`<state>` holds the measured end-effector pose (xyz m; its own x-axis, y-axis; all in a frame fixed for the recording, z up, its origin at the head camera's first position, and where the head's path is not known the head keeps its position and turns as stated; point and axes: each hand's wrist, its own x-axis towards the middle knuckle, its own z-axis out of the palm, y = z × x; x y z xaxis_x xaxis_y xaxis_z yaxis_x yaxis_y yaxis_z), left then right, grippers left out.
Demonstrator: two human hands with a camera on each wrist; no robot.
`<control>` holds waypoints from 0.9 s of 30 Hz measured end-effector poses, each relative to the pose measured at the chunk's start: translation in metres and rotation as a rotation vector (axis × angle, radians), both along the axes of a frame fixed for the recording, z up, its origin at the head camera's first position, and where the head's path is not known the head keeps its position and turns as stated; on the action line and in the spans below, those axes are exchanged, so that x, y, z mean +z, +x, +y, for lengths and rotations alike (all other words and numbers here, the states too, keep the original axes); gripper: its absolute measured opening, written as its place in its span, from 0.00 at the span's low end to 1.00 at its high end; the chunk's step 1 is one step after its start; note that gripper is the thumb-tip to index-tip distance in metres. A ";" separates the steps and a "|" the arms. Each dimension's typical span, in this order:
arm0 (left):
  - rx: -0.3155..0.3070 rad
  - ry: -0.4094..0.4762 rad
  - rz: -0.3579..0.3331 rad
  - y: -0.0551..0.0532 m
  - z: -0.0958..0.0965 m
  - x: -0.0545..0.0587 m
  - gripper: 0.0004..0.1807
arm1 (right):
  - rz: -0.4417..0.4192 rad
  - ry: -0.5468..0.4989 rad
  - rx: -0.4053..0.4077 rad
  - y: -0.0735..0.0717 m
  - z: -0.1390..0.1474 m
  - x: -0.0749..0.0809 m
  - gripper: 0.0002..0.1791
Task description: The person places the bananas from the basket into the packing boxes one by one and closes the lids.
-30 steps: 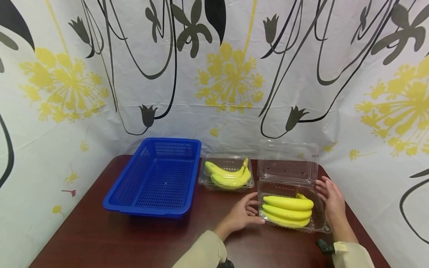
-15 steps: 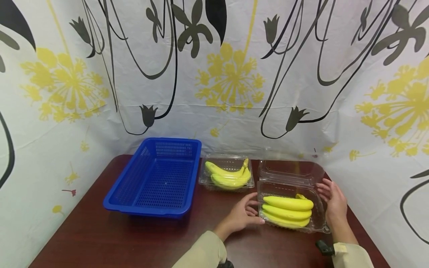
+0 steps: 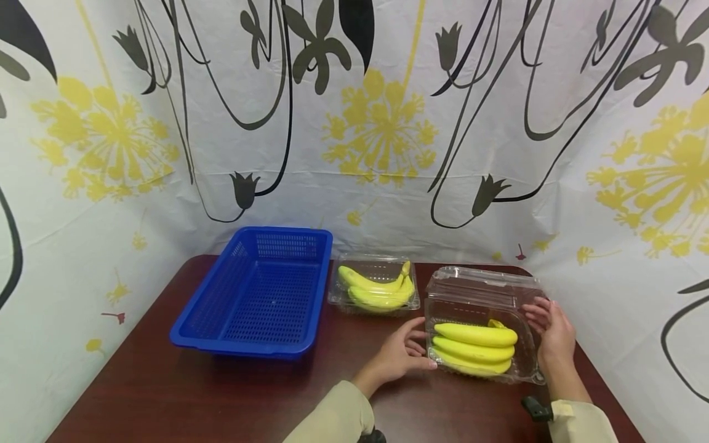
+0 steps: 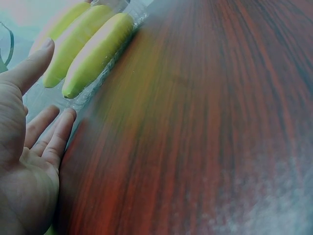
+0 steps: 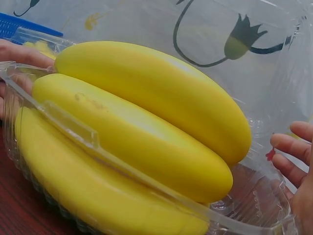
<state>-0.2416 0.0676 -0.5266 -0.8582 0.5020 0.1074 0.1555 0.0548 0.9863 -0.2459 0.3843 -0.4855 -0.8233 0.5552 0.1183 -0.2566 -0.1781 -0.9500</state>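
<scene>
A hinged clear plastic container (image 3: 525, 363) sits at the right of the table with several bananas (image 5: 142, 112) side by side in its base. Its lid (image 3: 482, 284) is raised at the back, leaning partway over the base. My left hand (image 3: 396, 352) is at the container's left side, thumb at the near left corner and fingers along the wall; in the left wrist view the thumb (image 4: 32, 63) is stretched apart from the fingers. On the opposite side, my right hand (image 3: 554, 335) has its loosely bent fingertips right at the container's edge near the hinge.
Left of the open container, farther back, stands a similar clear container (image 3: 334, 298), lid down, with bananas (image 3: 382, 294) inside. A blue plastic basket (image 3: 244, 352) occupies the table's left side. A patterned cloth (image 3: 388, 209) hangs behind the dark wooden table (image 3: 232, 406).
The container's lid has swung from upright and back toward forward over the base. My right hand has shifted slightly right; my left hand has stayed in place.
</scene>
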 end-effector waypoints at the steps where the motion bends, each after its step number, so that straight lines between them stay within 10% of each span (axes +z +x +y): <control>1: -0.001 0.001 0.001 0.000 0.000 0.000 0.47 | 0.004 -0.005 0.001 0.000 0.000 0.000 0.23; 17: -0.011 0.018 -0.005 0.000 0.000 0.002 0.47 | 0.145 -0.332 0.096 0.005 0.004 0.003 0.24; 27: -0.028 0.042 -0.038 -0.001 -0.002 0.001 0.50 | 0.178 -0.322 0.209 0.012 0.007 0.004 0.23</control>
<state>-0.2426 0.0660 -0.5255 -0.8475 0.5219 0.0969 0.1192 0.0091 0.9928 -0.2336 0.3915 -0.4811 -0.9045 0.4103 0.1162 -0.3382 -0.5242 -0.7816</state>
